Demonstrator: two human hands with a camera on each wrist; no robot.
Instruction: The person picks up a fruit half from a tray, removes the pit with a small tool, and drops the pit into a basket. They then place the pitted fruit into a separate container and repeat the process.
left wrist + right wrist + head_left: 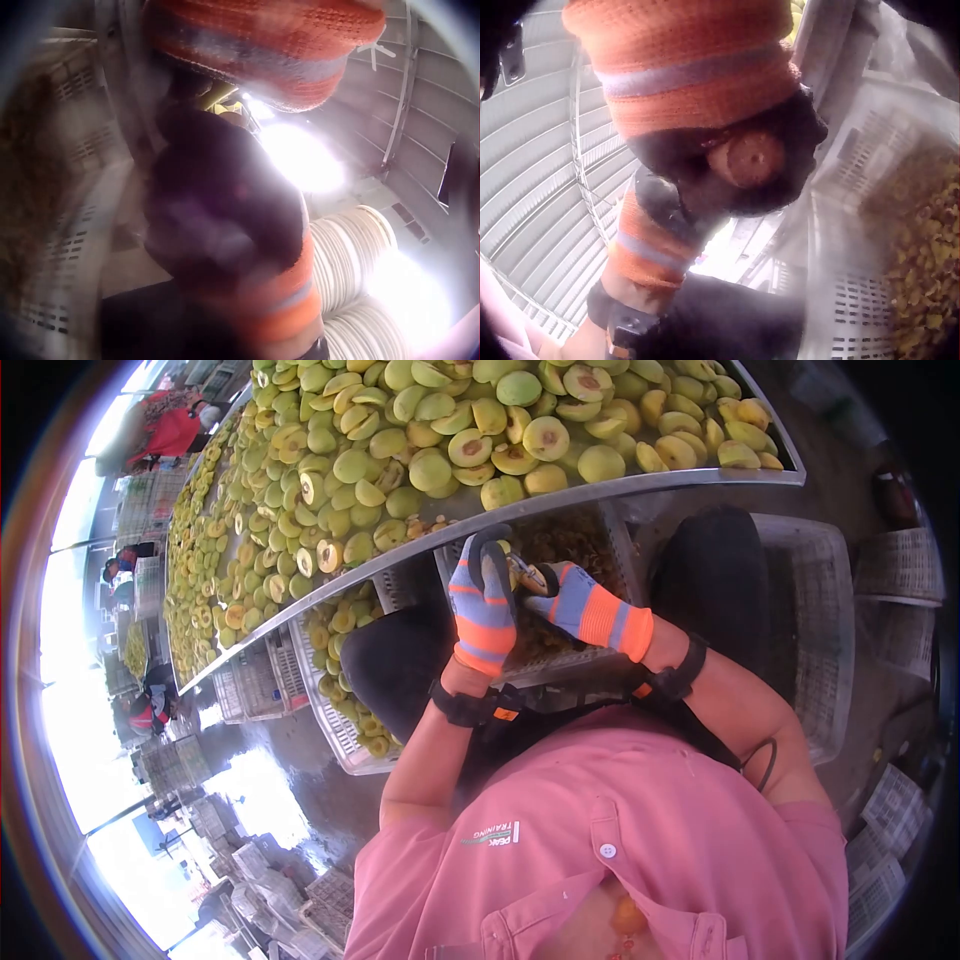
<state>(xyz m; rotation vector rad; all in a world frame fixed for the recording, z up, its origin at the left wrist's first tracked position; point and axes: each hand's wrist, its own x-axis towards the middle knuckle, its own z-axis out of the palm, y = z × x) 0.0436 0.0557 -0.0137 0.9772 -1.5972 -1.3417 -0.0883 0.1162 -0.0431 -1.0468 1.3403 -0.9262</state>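
Both hands wear orange and grey-purple knit gloves with dark palms and meet just below the near edge of a metal-rimmed table point(650, 482). My left hand point(483, 610), fingers bent, holds a yellow-green piece of fruit point(219, 96), mostly hidden by the gloves. My right hand point(597, 612) grips a small tool by its round wooden handle point(754, 159), whose end shows in the right wrist view. The tool's metal part point(518, 568) points toward the left hand at the fruit. Halved green stone fruit point(430, 470) cover the table above the hands.
Under the hands a crate point(855, 300) holds brownish-yellow scraps. Another crate point(352, 762) with fruit halves stands by the left knee point(395, 660), and a white crate point(838, 650) beside the right knee. Crates are stacked at far right. Other people point(178, 435) work at far left.
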